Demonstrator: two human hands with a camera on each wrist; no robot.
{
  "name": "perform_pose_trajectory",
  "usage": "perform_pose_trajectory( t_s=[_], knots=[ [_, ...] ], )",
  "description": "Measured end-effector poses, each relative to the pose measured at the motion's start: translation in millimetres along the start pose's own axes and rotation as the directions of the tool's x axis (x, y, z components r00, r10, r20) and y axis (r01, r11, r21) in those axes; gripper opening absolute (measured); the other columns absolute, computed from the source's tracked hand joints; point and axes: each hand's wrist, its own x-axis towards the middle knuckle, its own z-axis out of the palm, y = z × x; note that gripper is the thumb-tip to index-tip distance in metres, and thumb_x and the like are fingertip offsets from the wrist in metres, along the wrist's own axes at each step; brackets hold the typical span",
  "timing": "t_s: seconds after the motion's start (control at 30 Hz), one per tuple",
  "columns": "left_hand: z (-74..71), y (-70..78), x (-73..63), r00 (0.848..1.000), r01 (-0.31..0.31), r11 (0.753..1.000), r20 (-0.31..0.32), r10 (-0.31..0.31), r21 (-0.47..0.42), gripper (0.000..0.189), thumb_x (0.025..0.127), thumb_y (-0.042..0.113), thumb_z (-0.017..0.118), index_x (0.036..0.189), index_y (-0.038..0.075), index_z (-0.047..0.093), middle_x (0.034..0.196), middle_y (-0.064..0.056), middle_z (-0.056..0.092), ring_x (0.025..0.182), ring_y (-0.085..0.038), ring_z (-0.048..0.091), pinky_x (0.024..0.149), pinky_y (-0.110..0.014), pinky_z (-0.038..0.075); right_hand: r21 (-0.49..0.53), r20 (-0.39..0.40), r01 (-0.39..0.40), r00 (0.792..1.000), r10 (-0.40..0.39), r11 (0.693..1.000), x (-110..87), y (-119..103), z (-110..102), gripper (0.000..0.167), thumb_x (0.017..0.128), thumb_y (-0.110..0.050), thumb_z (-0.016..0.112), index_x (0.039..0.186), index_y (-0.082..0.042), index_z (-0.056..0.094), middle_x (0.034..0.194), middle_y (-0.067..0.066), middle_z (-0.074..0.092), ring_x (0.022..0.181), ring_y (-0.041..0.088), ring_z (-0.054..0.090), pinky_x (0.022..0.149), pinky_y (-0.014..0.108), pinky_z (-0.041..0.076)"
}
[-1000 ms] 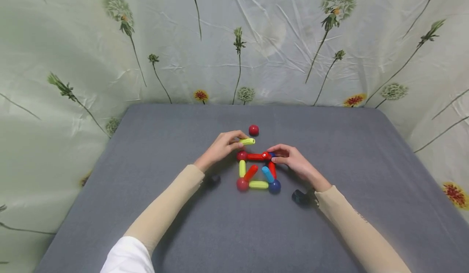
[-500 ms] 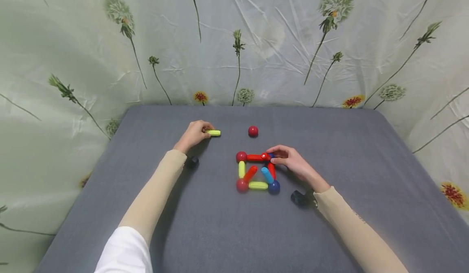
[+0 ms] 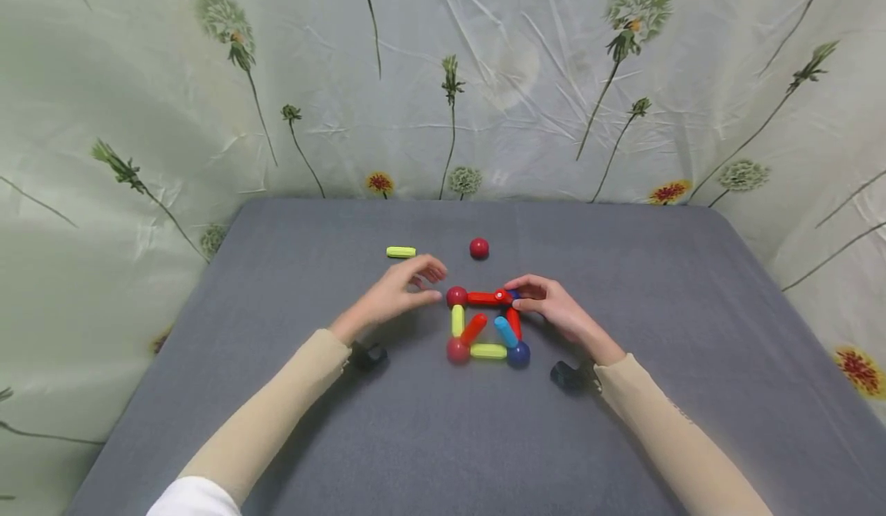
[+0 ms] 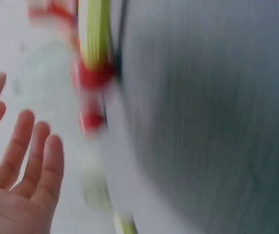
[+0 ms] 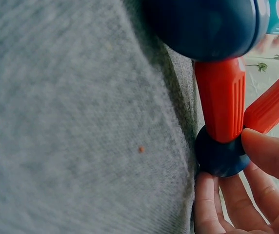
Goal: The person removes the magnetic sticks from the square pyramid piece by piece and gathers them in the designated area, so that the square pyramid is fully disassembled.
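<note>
A square frame of magnetic rods and balls lies on the grey table. Its front corners are a red ball [image 3: 458, 350] and a blue ball [image 3: 518, 353], each with a rod rising from it: a red rod [image 3: 474, 329] and a light blue rod [image 3: 506, 331]. My right hand [image 3: 557, 312] holds the back right corner, its thumb and fingers around a dark blue ball [image 5: 221, 155] that carries red rods. Left of the back left red ball [image 3: 457, 296], my left hand [image 3: 394, 293] hovers with fingers spread and nothing in it. The left wrist view is blurred.
A loose yellow-green rod [image 3: 401, 252] lies behind my left hand. Farther back on the table [image 3: 609, 254] sits a loose red ball [image 3: 479, 248]. A flower-printed curtain [image 3: 388, 101] hangs behind the table.
My left hand carried the yellow-green rod left, set it down at the back and came back toward the frame without it. My right hand stayed on the corner ball.
</note>
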Motion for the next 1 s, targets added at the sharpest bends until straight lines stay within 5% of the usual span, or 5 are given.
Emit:
perform_pose_trajectory(
  t_s=[0.17, 0.33, 0.47, 0.77, 1.0],
  knots=[
    [40.5, 29.9, -12.1, 0.99, 0.006, 1.0, 0.144, -0.009, 0.023, 0.04, 0.082, 0.014, 0.076, 0.114, 0.009, 0.053, 0.107, -0.004, 0.059, 0.096, -0.017, 0.057, 0.081, -0.028, 0.05, 0.001, -0.008, 0.014, 1.0, -0.014, 1.0, -0.5, 0.3, -0.3, 0.034, 0.091, -0.005, 0.061, 0.124, 0.004, 0.056, 0.121, 0.017, 0.058, 0.106, 0.026, 0.055, 0.089, 0.032, 0.044],
    [58.7, 35.9, -14.5, 0.991, 0.016, 0.985, 0.127, -0.038, 0.172, 0.04, 0.081, 0.014, 0.076, 0.111, 0.017, 0.05, 0.102, 0.004, 0.059, 0.091, -0.009, 0.056, 0.077, -0.022, 0.049, 0.01, -0.008, 0.014, 1.0, -0.014, 1.0, -0.6, 0.8, 1.0, 0.035, 0.091, -0.006, 0.061, 0.124, 0.004, 0.056, 0.123, 0.018, 0.057, 0.107, 0.027, 0.054, 0.091, 0.035, 0.044],
    [58.4, 36.0, -15.2, 0.992, 0.022, 0.988, 0.119, -0.041, 0.153, 0.038, 0.083, 0.011, 0.073, 0.115, 0.015, 0.052, 0.105, 0.002, 0.062, 0.092, -0.01, 0.059, 0.078, -0.022, 0.05, 0.008, -0.011, 0.004, 1.0, -0.004, 1.0, 0.5, 1.4, 0.9, 0.035, 0.091, -0.006, 0.061, 0.124, 0.003, 0.056, 0.123, 0.018, 0.056, 0.108, 0.028, 0.054, 0.094, 0.038, 0.043],
    [39.0, 23.4, -13.2, 1.0, -0.02, 0.998, -0.009, 0.02, 0.063, 0.036, 0.085, 0.0, 0.068, 0.119, 0.009, 0.061, 0.106, -0.002, 0.063, 0.09, -0.012, 0.062, 0.079, -0.025, 0.051, -0.002, -0.006, 0.006, 1.0, -0.006, 1.0, 1.1, 3.3, 0.8, 0.035, 0.091, -0.007, 0.062, 0.124, 0.003, 0.056, 0.122, 0.018, 0.057, 0.108, 0.028, 0.054, 0.093, 0.037, 0.044],
    [-13.8, -19.6, 1.1, 0.964, 0.223, 0.942, -0.201, -0.175, 0.252, 0.02, 0.08, -0.007, 0.067, 0.097, 0.001, 0.062, 0.09, -0.01, 0.065, 0.081, -0.022, 0.061, 0.073, -0.035, 0.051, -0.012, -0.01, -0.001, 1.0, 0.001, 1.0, 0.6, 3.6, 0.6, 0.035, 0.092, -0.007, 0.061, 0.125, 0.002, 0.056, 0.123, 0.018, 0.055, 0.108, 0.029, 0.052, 0.092, 0.039, 0.043]
  ],
)
